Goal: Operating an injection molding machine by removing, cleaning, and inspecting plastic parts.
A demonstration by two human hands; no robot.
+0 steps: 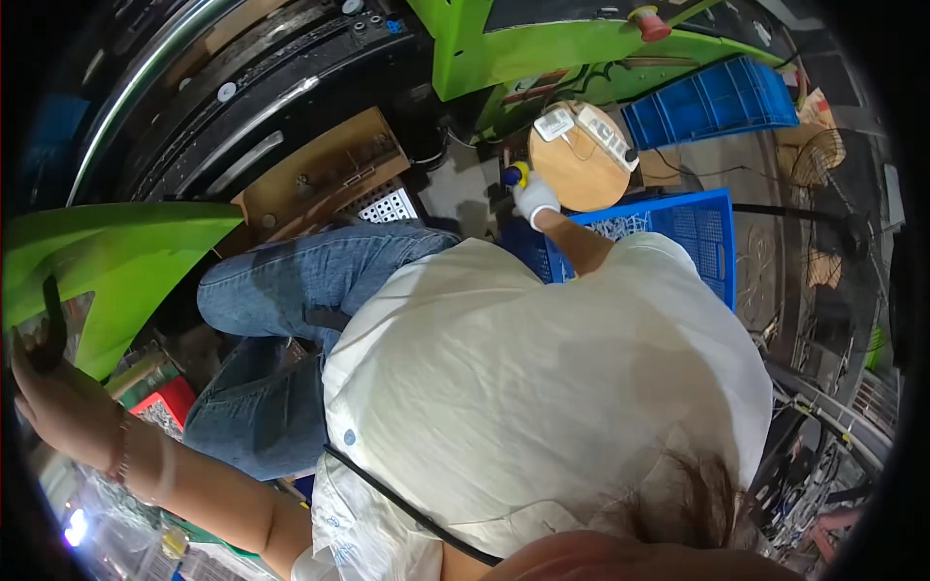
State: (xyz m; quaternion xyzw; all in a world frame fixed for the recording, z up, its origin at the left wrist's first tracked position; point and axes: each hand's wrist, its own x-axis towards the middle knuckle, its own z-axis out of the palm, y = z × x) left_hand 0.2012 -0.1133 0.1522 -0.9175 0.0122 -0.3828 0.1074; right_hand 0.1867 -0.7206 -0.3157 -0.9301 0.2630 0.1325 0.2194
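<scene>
My left hand (70,412) is raised at the far left, bare, beside a green machine panel (155,242). Its fingers curl around a dark slender thing (52,305), whose kind I cannot make out in the shadow. My right hand (536,199), in a white glove, reaches forward at upper centre. It grips a small yellow and dark-blue thing (519,174), partly hidden by the fingers. Just to the right stands a round wooden stool top (578,174) carrying a white power strip (607,136) and a white box-shaped device (554,124). Beneath my right forearm is a blue crate (715,232) with small pale parts.
A wooden box (363,145) and a white perforated basket (386,205) lie before my knees. Another blue crate (712,102) is at the back right, below a green machine arm (542,50) with a red button (651,24). A red bin (172,399) sits by my left leg.
</scene>
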